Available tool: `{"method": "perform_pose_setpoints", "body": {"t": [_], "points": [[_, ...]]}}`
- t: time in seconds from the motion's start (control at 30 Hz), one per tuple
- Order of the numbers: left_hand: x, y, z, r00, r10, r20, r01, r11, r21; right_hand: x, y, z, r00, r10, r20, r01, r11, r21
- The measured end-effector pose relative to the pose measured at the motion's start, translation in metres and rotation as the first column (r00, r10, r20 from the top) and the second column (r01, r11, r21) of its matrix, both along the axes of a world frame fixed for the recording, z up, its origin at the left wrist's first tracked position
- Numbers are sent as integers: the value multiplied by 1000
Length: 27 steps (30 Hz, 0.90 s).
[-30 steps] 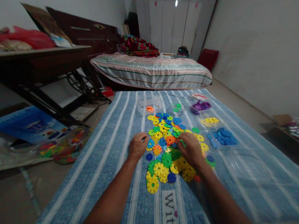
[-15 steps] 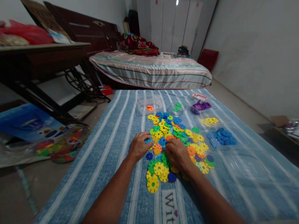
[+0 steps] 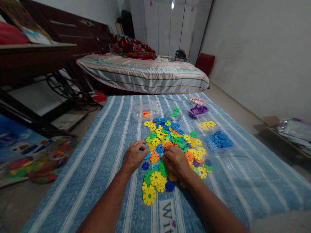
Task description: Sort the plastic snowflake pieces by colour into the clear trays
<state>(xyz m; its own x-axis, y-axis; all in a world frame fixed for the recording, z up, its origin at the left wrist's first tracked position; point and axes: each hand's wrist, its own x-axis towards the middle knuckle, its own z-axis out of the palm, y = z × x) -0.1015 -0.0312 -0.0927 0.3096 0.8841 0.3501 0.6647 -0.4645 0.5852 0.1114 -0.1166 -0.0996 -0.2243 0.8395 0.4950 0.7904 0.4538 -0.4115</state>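
Observation:
A loose heap of flat notched plastic discs [image 3: 155, 178] in yellow, green, blue and orange lies on a striped cloth. My left hand [image 3: 134, 156] rests at the heap's left edge, its thumb and forefinger apart with a gap between them. Just under the thumb tip lies a light blue disc [image 3: 147, 155], partly covered. Near the middle of the heap my right hand [image 3: 177, 161] points down with fingers curled together among the discs. What those fingers grip, if anything, is hidden. Between the hands sit an orange disc [image 3: 154, 158] and a blue disc [image 3: 159, 149].
Beyond the heap stand clear tubs, one with orange discs [image 3: 146, 114], another with green discs [image 3: 175, 112]. To the right are purple pieces [image 3: 199, 109], yellow discs [image 3: 209, 124] and a tub of blue discs [image 3: 221, 140]. A clear lid [image 3: 243, 166] lies nearer.
The whole view has shifted, so the scene sits further left. The thumb and forefinger of my left hand show a wider gap beside the light blue disc. My right hand stays in the heap.

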Motion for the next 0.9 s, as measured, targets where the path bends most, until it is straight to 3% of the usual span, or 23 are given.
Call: {"method": "perform_pose_setpoints", "body": {"t": [0.67, 0.9], "points": [[1, -3, 6, 999, -34, -33, 34, 999, 5, 1, -1, -2, 1000, 9, 7, -9, 1000, -5], [0, 1, 6, 999, -28, -17, 28, 999, -20, -3, -1, 6, 999, -21, 43, 21, 1000, -10]]}}
